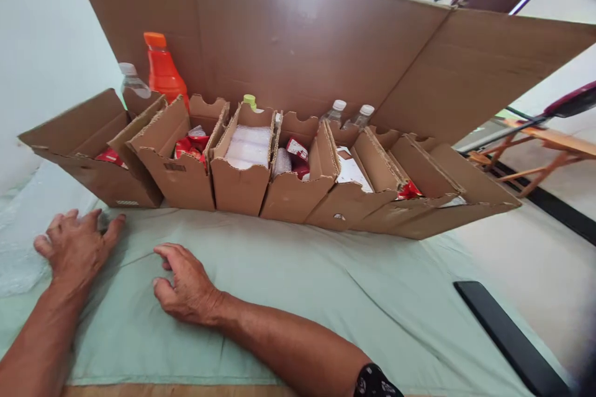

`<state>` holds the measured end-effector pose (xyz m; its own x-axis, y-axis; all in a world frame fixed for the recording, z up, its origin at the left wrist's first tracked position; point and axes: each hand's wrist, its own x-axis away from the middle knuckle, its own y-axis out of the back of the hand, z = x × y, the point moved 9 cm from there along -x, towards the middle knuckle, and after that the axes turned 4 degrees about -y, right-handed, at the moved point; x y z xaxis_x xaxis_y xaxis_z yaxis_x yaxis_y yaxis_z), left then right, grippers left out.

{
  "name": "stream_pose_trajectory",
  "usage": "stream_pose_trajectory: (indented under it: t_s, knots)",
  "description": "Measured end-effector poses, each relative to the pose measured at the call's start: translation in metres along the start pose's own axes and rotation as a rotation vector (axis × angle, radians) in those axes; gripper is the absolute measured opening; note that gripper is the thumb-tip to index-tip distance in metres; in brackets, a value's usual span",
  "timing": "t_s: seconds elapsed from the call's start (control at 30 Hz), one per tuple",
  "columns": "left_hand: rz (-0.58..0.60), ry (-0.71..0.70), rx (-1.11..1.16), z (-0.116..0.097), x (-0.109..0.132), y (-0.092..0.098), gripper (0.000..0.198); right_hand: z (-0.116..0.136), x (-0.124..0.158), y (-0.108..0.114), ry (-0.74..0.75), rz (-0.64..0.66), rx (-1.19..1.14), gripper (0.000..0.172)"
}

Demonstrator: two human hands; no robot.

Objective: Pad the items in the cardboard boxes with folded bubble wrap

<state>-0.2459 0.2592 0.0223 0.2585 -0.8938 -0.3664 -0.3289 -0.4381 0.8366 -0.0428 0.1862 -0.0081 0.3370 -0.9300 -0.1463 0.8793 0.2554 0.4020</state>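
Note:
My left hand has its fingers spread low over the left end of the green cloth, with nothing in it. Beside it lies clear bubble wrap; whether the fingertips touch it I cannot tell. To the right, my right hand is loosely curled, thumb and fingers apart, and no object shows in it. A thin line, perhaps a crease, runs from its fingertips across the cloth. Nearest to both hands is the leftmost cardboard bin, with a red packet inside.
More open cardboard bins continue rightward, including one with a bubble-wrapped bundle. Behind them stand an orange bottle, clear bottles and a tall cardboard panel. A long black object lies at the right edge.

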Motion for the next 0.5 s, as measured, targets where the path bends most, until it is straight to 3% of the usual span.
stream_pose_trajectory:
  t_s: [0.17, 0.33, 0.4, 0.5]
  knots:
    - [0.012, 0.002, 0.007, -0.013, 0.003, 0.003, 0.049, 0.004, -0.001, -0.002, 0.026, 0.039, 0.057, 0.06]
    - [0.023, -0.021, 0.096, -0.038, 0.002, 0.008, 0.048, 0.009, -0.002, -0.013, 0.09, 0.111, 0.177, 0.036]
    - [-0.024, -0.123, 0.191, -0.061, 0.017, 0.022, 0.05, 0.01, -0.004, -0.015, 0.103, 0.12, 0.187, 0.029]
    - [-0.007, -0.251, 0.425, -0.092, 0.074, 0.049, 0.048, 0.007, -0.006, -0.013, 0.087, 0.146, 0.134, 0.024]
